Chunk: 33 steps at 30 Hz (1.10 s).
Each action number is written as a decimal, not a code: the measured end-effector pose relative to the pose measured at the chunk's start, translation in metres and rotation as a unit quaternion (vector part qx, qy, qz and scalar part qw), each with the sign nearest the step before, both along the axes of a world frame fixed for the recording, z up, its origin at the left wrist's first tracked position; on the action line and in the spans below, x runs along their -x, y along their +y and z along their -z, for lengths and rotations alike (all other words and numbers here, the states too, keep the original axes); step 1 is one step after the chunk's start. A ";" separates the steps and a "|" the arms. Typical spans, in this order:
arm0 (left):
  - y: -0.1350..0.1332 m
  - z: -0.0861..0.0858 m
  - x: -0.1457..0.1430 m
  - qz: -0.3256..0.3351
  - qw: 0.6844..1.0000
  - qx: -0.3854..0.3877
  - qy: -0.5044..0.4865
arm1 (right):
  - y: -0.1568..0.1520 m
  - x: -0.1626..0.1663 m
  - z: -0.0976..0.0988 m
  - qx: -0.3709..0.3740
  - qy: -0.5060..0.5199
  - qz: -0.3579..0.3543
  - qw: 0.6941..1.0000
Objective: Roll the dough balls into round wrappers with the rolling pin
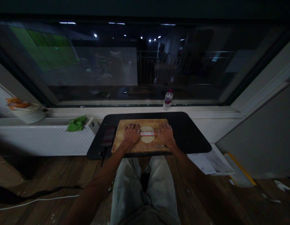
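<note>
On a wooden cutting board (145,147) lies a flat round of pale dough (147,139). Across the dough runs a rolling pin (147,133) with a white and red label around its middle. My left hand (132,132) lies flat over the pin's left end, fingers stretched forward. Over the right end, my right hand (165,133) rests palm down, its fingers extended and slightly apart. The ends of the pin are hidden under my palms.
The board sits on a black table (191,137) with a dark pixelated item (109,136) at its left. A water bottle (168,100) stands on the windowsill. A green cloth (76,123) and a white tub (32,114) are by the radiator (60,137).
</note>
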<state>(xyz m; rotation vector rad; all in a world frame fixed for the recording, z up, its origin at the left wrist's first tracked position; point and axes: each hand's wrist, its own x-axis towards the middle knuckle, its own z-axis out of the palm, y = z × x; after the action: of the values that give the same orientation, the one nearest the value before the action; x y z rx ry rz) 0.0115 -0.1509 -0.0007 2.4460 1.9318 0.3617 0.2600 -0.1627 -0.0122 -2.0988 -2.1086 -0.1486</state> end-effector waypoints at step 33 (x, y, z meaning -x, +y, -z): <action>0.070 -0.006 -0.001 0.018 1.000 0.018 0.004 | 0.051 0.011 -0.028 0.046 0.051 0.044 0.997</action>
<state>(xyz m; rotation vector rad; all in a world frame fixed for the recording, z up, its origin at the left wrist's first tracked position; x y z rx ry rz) 0.0129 -0.0810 0.0049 2.4590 1.8783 0.3143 0.2493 -0.1116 0.0155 -2.2025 -2.0011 0.0452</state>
